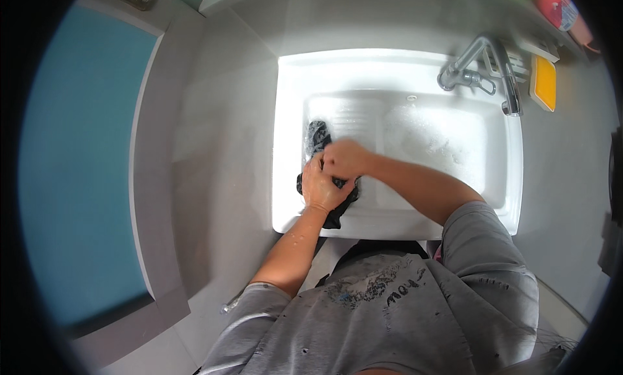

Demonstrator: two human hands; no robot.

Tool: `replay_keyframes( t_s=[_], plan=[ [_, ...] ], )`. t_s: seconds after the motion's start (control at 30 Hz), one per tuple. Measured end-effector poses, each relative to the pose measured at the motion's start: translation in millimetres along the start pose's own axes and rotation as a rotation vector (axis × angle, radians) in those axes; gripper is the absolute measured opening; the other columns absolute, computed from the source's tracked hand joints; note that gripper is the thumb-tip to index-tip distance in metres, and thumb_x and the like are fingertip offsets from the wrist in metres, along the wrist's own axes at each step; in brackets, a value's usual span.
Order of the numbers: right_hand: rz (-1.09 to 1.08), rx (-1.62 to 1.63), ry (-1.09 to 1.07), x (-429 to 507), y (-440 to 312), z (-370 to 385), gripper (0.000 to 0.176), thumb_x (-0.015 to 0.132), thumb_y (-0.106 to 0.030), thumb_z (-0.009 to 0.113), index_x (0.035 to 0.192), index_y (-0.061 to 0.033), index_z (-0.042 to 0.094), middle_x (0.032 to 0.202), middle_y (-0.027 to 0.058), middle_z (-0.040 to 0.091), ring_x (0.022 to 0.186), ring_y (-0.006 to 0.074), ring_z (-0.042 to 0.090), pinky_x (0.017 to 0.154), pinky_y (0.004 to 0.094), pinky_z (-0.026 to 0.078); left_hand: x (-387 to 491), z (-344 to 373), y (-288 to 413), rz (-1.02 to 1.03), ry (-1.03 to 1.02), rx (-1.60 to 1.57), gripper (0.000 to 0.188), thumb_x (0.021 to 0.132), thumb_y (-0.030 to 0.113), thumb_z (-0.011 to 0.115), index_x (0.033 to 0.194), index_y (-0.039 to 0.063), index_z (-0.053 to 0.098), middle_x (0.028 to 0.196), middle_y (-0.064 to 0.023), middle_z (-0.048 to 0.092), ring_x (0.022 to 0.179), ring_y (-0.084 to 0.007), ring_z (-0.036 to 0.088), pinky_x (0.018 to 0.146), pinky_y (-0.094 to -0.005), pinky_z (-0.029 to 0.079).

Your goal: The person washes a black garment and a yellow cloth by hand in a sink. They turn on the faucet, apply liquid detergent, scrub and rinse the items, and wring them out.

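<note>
A wet black cloth (319,134) with suds on it lies bunched over the washboard side, at the left of a white laundry sink (399,56). My left hand (322,185) is spread over the cloth's middle, with dark fabric showing between thumb and fingers. Right above it, my right hand (346,158) is curled into a fist, slightly blurred, and touches the fingers of the left. A bit of dark fabric shows between the two hands; whether the fist grips it is hard to see. One end of the cloth hangs towards the sink's front rim.
Sudsy water lies in the basin (438,131) at the right. A chrome faucet (491,49) rises at the back right corner, beside a yellow and white sponge or brush (543,83). Bottles (556,7) stand on a ledge. A blue-panelled door or window (87,161) is at the left.
</note>
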State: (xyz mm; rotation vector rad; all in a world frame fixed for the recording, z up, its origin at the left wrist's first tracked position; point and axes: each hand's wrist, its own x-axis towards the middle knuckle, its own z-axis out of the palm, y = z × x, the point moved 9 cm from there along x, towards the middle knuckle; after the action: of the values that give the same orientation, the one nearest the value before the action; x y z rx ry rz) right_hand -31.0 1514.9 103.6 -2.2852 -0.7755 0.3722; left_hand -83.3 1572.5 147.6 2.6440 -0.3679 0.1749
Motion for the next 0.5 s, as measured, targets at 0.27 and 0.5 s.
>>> replay_keyframes(
  t_s=[0.27,0.5],
  plan=[
    [0.247,-0.388,0.484,16,86,-61,0.021,0.085,-0.025,0.058,0.100,-0.0114,0.061,0.093,0.0100,0.062,0.074,0.0321,0.064,0.062,0.0438,0.052,-1,17,1,0.114,-0.108,0.018,0.033,0.066,0.030,0.078,0.083,0.004,0.066,0.117,-0.0132,0.063,0.115,-0.0309,0.055,0.106,-0.0452,0.035],
    [0.109,0.434,0.360,-14,29,-10,0.039,0.084,-0.036,0.063,0.063,-0.0032,0.059,0.072,0.0158,0.060,0.072,0.0355,0.058,0.064,0.0451,0.045,-1,14,2,0.084,-0.124,0.058,0.036,0.064,0.029,0.079,0.085,0.004,0.064,0.109,-0.0131,0.066,0.107,-0.0347,0.057,0.102,-0.0458,0.038]
  ],
)
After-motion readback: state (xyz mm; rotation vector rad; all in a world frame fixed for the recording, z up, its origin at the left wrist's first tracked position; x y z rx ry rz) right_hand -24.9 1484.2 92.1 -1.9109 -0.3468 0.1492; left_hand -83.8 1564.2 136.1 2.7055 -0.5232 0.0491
